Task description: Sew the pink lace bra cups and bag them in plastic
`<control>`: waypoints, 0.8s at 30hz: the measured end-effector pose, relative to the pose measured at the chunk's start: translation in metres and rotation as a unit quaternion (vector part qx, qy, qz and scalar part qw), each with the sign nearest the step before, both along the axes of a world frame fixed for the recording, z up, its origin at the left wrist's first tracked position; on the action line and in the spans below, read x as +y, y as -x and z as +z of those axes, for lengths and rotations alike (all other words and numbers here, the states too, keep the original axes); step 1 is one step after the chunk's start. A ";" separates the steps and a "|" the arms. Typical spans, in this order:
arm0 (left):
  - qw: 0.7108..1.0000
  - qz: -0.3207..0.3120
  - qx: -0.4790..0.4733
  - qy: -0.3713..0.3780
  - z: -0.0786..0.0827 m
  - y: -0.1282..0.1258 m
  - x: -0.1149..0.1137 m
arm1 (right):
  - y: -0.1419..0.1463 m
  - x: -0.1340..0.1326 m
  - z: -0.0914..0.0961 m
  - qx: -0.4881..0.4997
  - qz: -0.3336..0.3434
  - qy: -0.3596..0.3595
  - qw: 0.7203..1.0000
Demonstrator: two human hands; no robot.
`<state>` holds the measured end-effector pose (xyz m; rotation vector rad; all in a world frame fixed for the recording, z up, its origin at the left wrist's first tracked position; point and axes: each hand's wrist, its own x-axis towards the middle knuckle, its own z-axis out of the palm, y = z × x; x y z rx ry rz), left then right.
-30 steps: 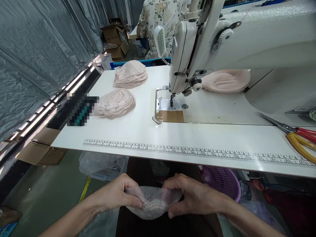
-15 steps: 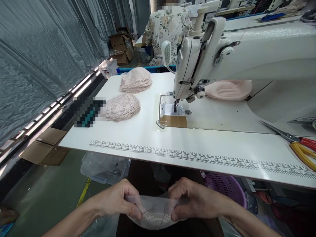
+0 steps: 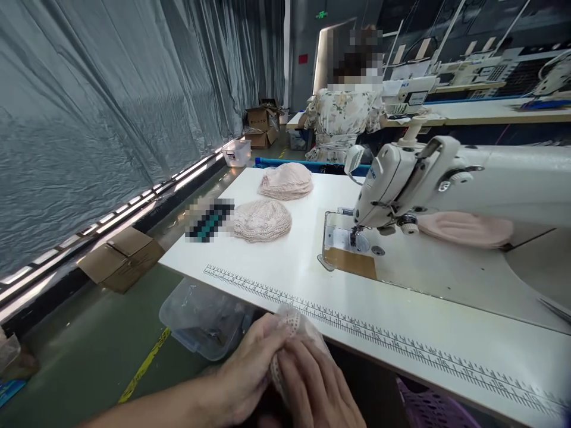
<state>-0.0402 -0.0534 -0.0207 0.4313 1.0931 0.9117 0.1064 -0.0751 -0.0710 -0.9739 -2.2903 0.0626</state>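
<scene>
A sheer whitish piece of fabric with a dotted lace edge (image 3: 293, 321) is bunched between my two hands, just in front of the table edge. My left hand (image 3: 250, 371) closes on it from the left, thumb along the cloth. Over its right side my right hand (image 3: 314, 380) curls, fingers bent and close together; most of the fabric is hidden beneath. On the white sewing table (image 3: 267, 267) ahead lie two stacks of pale pink lace cup-shaped pieces, a nearer stack (image 3: 263, 221) and a farther stack (image 3: 286, 181).
A white sewing machine (image 3: 397, 178) stands at right, with pink padded pieces (image 3: 468, 230) behind its needle. Scissor blades (image 3: 555, 310) show at the right edge. Below the table are a clear plastic bin (image 3: 200, 321) and a purple basket (image 3: 432, 407). A person in a floral top (image 3: 343, 119) sits beyond.
The fabric, stretched flat between both hands before, is now gathered up. My hands have come together and risen toward the table edge. The view has tilted up and turned left.
</scene>
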 end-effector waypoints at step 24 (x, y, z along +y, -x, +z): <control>0.891 -0.321 0.272 -0.168 -0.015 0.027 -0.008 | -0.049 0.020 0.011 0.245 0.107 0.622 0.736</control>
